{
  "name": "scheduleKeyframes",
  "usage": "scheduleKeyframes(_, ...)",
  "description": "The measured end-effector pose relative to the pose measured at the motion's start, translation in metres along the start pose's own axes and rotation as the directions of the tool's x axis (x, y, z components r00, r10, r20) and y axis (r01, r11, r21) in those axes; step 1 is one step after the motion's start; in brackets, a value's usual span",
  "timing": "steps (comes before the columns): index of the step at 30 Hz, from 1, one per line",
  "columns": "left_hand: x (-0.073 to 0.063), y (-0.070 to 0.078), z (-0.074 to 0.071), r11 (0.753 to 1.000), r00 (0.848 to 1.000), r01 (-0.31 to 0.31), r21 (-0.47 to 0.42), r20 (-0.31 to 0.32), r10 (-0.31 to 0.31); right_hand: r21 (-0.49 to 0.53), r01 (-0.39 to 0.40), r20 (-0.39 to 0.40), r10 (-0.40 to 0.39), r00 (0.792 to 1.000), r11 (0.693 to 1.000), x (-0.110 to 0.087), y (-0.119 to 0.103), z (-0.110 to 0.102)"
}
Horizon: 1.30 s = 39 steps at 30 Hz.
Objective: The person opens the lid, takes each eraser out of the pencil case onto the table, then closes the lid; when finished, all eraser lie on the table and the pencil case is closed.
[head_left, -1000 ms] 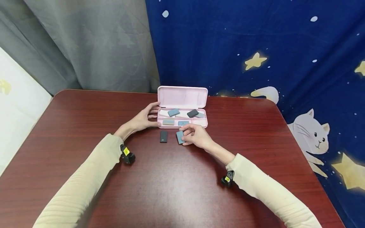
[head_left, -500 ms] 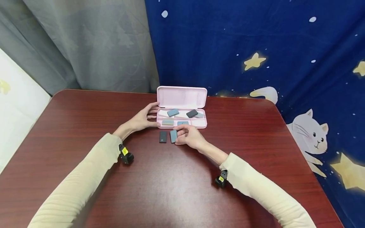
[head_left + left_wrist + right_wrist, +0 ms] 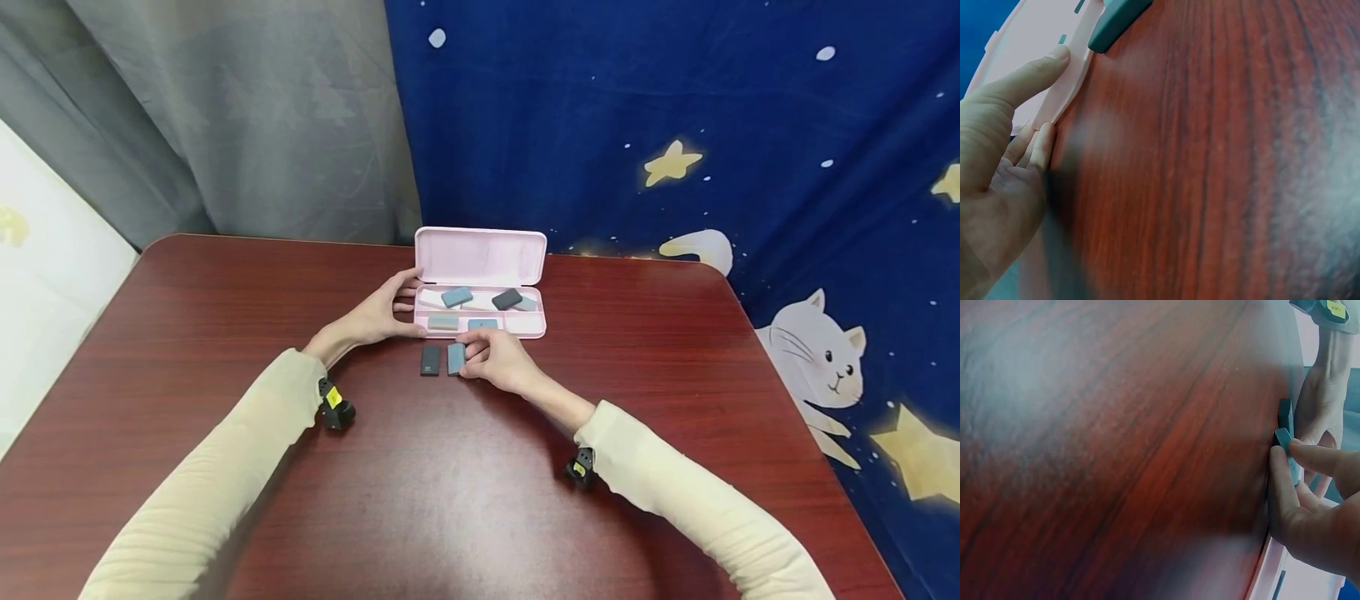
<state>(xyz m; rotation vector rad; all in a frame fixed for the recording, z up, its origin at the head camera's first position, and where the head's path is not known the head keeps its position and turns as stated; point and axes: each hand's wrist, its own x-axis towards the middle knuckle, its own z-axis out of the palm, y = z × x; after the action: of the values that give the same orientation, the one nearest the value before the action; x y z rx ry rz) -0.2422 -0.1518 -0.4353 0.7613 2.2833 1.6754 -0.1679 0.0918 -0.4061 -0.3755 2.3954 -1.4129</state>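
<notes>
A pink pencil case [image 3: 525, 321] stands open near the table's back edge, its lid [image 3: 480, 257] tipped up behind. My left hand [image 3: 371, 318] holds its left end, with the thumb at the front rim. Just in front of the case, my right hand [image 3: 501, 360] pinches a blue eraser [image 3: 455, 359] between thumb and fingers, close over the table. A dark eraser [image 3: 430, 361] lies to the left of it. Inside the case sit a blue eraser [image 3: 457, 297], a dark eraser [image 3: 507, 298] and several more blue, grey and white pieces.
The reddish-brown table [image 3: 420, 483] stretches out on all sides of the case. Behind it hang a grey curtain [image 3: 300, 125] and a blue curtain [image 3: 540, 125] with stars. A small black camera [image 3: 337, 414] is strapped at the left wrist.
My right hand has moved left with the blue eraser, bringing it beside the dark one; over the last half second it hardly moves. The left hand stays on the pencil case.
</notes>
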Motion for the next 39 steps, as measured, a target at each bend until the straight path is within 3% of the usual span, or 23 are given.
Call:
scheduleKeyframes(5,-0.0006,-0.0004,0.0009,1.000,1.000,0.005,-0.008,-0.007,-0.005,-0.080,-0.005,-0.021,0.004,1.000,0.997,-0.0017,0.0004,-0.0037)
scheduleKeyframes(24,0.0003,-0.0027,0.0004,1.000,1.000,0.007,-0.001,-0.005,-0.007,-0.172,0.022,0.005,-0.021,1.000,0.985,0.0017,0.0030,-0.0041)
scheduleKeyframes(39,-0.0007,-0.0013,-0.0010,1.000,1.000,0.013,0.006,0.001,-0.013,-0.133,0.025,0.024,-0.022,0.999,0.991,0.0024,0.0022,-0.0041)
